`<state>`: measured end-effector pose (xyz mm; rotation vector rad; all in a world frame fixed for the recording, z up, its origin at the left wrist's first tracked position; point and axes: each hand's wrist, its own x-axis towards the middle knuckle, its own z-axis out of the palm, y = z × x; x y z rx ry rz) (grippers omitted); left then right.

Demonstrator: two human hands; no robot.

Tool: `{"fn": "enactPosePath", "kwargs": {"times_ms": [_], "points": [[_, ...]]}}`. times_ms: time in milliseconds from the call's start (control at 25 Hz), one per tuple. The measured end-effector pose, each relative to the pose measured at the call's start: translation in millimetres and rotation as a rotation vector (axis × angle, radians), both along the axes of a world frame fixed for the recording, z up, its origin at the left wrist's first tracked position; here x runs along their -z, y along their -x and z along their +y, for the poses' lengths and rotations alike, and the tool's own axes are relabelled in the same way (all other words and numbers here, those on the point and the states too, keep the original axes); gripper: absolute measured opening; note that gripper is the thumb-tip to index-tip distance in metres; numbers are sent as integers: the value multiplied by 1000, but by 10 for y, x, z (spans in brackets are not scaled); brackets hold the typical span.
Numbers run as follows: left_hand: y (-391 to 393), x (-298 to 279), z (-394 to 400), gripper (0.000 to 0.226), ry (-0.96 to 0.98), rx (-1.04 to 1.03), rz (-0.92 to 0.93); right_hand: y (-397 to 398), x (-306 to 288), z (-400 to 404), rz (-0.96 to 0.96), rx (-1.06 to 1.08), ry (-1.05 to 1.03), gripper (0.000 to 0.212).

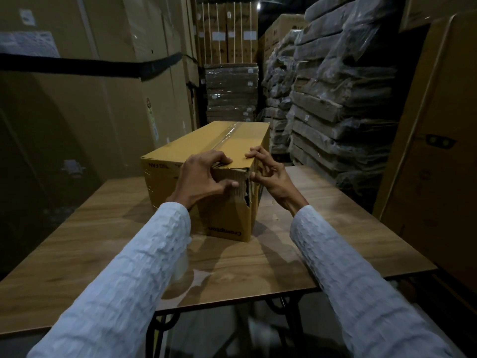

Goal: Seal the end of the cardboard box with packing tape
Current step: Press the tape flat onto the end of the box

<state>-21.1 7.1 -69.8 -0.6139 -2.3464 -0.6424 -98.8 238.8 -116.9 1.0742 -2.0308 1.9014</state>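
Where tall cartons [64, 112] are stacked left of the left hand [201, 177], a wooden worktop [77, 241] is set. On it, the near top edge of the cardboard box [206, 143] is gripped by that hand, thumb pressed on its torn end. The box's right corner is pinched by the right hand [271, 177]. Worktop is shown beyond that hand, edged by wrapped stacks [335, 112].

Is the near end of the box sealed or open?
Open: a torn gap shows on the box between the left hand and right hand.

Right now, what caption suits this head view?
Left hand and right hand grip a cardboard box at its torn end, on a wooden table.
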Motion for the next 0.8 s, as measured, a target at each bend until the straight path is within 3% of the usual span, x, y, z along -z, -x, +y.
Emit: {"fn": "enactPosePath", "kwargs": {"times_ms": [120, 240, 320, 440, 600, 640, 720, 800], "points": [[31, -55, -60, 44, -13, 23, -47, -16, -62, 58, -81, -44, 34, 43], [-19, -89, -57, 51, -11, 33, -100, -23, -90, 50, -155, -56, 28, 32], [-28, -60, -1, 64, -1, -2, -37, -77, -50, -14, -96, -19, 39, 32], [40, -17, 27, 50, -19, -14, 16, -102, -16, -53, -77, -7, 113, 39], [42, -79, -77, 41, -62, 37, -126, -47, -90, -36, -195, 31, 147, 26], [15, -67, -37, 45, -69, 27, -120, -62, -116, -85, -174, 116, 177, 35], [3, 45, 160, 54, -42, -102, 22, -90, -174, -291, -80, 292, 252, 53], [13, 181, 420, 51, -113, -267, 203, -120, -251, -523, -13, 391, 305, 50]]}}
